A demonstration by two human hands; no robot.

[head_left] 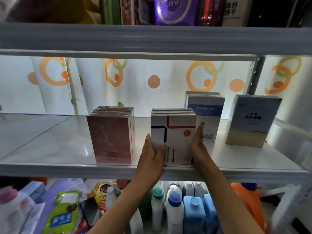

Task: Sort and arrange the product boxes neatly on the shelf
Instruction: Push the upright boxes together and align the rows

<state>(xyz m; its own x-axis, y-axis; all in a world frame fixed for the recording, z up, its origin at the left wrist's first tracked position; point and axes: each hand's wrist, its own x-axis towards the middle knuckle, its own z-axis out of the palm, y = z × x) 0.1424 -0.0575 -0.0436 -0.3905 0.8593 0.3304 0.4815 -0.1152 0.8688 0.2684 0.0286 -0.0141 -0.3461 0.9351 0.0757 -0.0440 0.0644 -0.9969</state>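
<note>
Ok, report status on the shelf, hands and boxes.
Left hand and right hand flat against the sides of the white box stack, at the shelf front. Pink stack left, ROMESON box close behind right. Nothing blocking.

Backlit, bright middle shelf (67, 141); dim, blurred, fisheye-bent edges.

**Both hands flank the white box stack**

Left hand (152, 153) and right hand (199, 146) press flat against opposite sides of the white cardboard boxes with red and blue lines (175, 137), upright at the glossy white shelf (50, 149) front edge, pink boxes (111, 135) nearby left.
</note>
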